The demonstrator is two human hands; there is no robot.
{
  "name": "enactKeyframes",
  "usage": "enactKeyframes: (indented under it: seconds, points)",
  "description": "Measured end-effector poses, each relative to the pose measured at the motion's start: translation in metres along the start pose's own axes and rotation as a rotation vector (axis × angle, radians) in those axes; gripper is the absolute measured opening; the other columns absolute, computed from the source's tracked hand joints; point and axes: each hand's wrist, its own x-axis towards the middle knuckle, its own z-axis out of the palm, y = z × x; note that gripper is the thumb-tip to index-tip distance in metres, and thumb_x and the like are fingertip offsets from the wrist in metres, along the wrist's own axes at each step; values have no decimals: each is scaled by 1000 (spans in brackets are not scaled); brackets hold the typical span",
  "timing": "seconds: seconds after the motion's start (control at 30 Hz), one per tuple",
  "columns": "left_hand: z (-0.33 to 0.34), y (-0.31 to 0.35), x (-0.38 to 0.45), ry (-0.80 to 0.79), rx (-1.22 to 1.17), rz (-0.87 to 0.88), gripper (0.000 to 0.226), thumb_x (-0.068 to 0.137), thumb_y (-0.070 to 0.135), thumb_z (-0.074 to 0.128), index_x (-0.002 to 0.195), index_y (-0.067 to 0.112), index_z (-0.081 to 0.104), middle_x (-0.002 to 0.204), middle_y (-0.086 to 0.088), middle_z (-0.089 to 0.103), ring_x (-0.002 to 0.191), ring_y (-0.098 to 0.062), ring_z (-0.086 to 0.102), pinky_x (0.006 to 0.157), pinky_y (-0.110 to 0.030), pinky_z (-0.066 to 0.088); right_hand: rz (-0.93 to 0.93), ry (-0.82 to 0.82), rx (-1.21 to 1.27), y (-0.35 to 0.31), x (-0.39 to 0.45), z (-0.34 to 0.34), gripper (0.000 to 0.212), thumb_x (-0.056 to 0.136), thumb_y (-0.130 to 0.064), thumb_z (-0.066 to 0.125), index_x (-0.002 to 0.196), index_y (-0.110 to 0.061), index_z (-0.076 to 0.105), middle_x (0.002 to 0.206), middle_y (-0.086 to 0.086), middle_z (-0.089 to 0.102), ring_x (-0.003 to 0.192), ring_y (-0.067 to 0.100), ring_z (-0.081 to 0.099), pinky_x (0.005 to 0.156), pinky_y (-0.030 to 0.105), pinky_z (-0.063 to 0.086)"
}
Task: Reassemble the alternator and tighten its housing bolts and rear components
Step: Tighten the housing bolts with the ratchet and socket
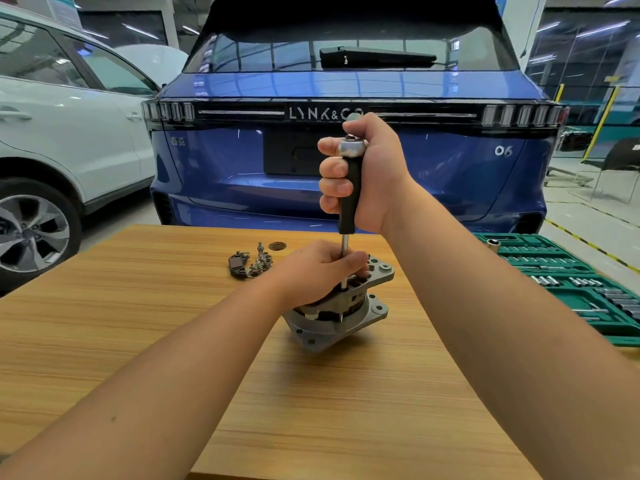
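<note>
- The right hand point(370, 174) is raised above the work, its fingers point(334, 168) wrapped tight around the black handle of a socket driver point(349, 188). The thumb sits near the silver cap at the top, likely to press the tool downward while it is turned.
- The driver stands nearly upright, and its thin steel shaft runs straight down into the top of the alternator point(341, 306). This probably keeps the tip square on a housing bolt.
- The left hand point(322, 271) rests on top of the alternator, its fingers point(356, 263) curled around the lower shaft and over the upper housing. This grip seems meant to steady both the tool tip and the part against twisting.
- The alternator stands on end in the middle of the wooden counter point(138, 341), directly in front of the person, with its mounting ears pointing right. Whether the bolt is seated cannot be told, since the left hand covers it.
- Just behind the alternator, near the far edge, lies a small cluster of loose parts point(254, 263): a dark component, bolts and a round disc. These are apparently rear pieces waiting to be fitted.
- An open green socket set point(568, 289) lies to the right, within easy reach.
- Beyond the counter, a blue car point(346, 81) is parked with its rear facing the person, and a white car point(69, 133) stands to the left.
</note>
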Motion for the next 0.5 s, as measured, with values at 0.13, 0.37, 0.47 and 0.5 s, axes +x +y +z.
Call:
enactKeyframes:
  seconds: [0.13, 0.37, 0.47, 0.5]
  points:
    - [0, -5, 0, -8, 17, 44, 42, 98, 69, 35, 95, 48, 72, 100, 24, 69, 95, 2, 60, 73, -24, 39, -97, -56, 66, 12, 0, -4, 25, 99, -35, 42, 100, -13, 54, 65, 3, 56, 49, 16, 46, 58, 28, 30]
    - [2, -13, 3, 63, -53, 54, 33, 98, 62, 46, 90, 44, 73, 87, 34, 66, 81, 16, 57, 72, -27, 43, -590, 53, -112, 32, -10, -10, 15, 106, -23, 47, 111, -21, 61, 112, 15, 69, 77, 21, 64, 65, 33, 47]
    - [1, -14, 2, 49, -45, 63, 31, 97, 62, 49, 85, 46, 73, 84, 29, 67, 79, 11, 59, 72, -29, 47, -731, 35, -331, 35, -17, -13, 16, 99, -18, 47, 108, -23, 60, 117, 20, 62, 83, 24, 64, 70, 32, 52]
    - [2, -15, 2, 50, -43, 63, 30, 97, 62, 50, 83, 48, 73, 83, 27, 68, 79, 9, 59, 72, -29, 48, -745, 1, -355, 35, -19, -14, 20, 97, -16, 44, 109, -22, 60, 118, 21, 60, 87, 25, 61, 73, 32, 51]
